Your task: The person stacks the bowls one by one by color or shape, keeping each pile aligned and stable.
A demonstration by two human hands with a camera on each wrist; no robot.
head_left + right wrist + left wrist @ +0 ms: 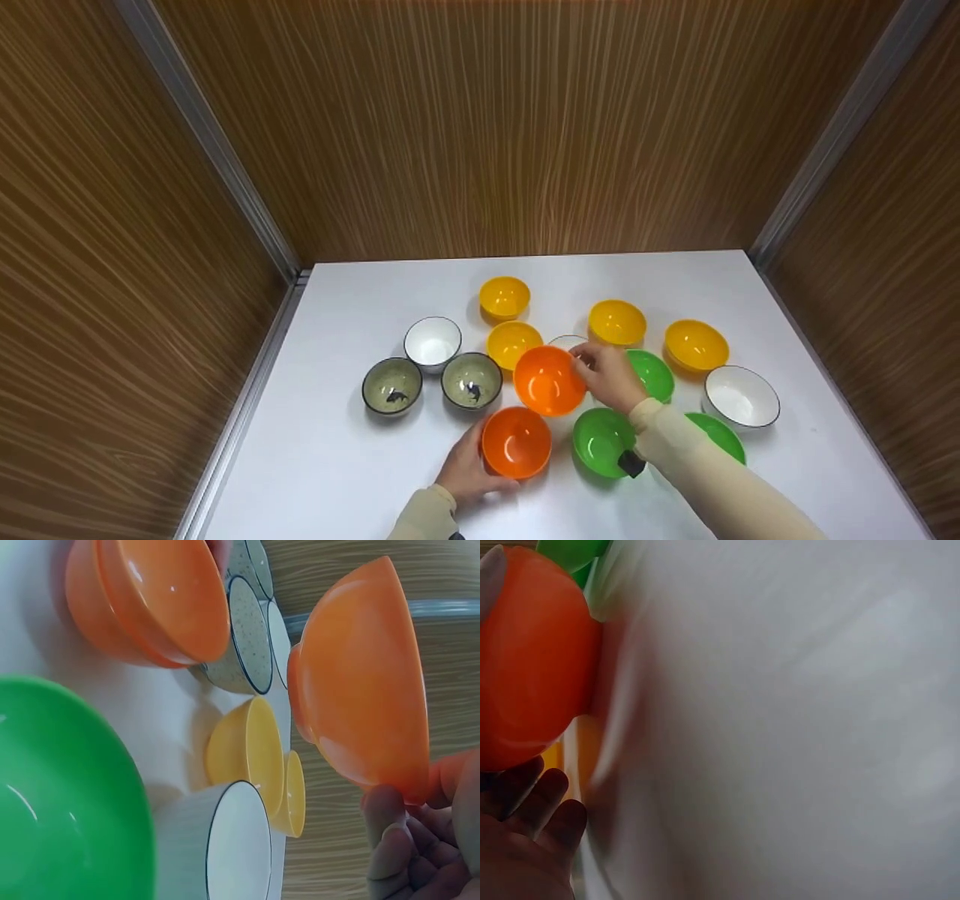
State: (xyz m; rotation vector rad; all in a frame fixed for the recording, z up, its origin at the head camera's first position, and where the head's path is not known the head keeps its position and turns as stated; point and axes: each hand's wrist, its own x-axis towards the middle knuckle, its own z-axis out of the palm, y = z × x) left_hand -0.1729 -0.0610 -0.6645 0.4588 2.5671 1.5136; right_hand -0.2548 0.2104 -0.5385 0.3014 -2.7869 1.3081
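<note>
My right hand (pixel 611 379) pinches the rim of an orange bowl (pixel 550 381). In the right wrist view that bowl (pixel 367 682) is held up off the table, thumb and fingers at its edge. My left hand (pixel 466 469) holds another orange bowl (pixel 517 442) nearer me, thumb on the near side and fingers on the far left. Seen from the right wrist, two rims show there, so orange bowls (pixel 161 600) are nested one in another. The left wrist view shows the orange outer wall (pixel 532 660) between the thumb and the fingers (pixel 536 799).
Green bowls (pixel 602 442) stand beside and under my right forearm. Two speckled grey-green bowls (pixel 471 381) and a white bowl (pixel 433 343) are at the left. Several yellow bowls (pixel 505 298) stand farther back; another white bowl (pixel 742 397) is at the right. Wood-grain panels (pixel 480 135) enclose the white table (pixel 300 465).
</note>
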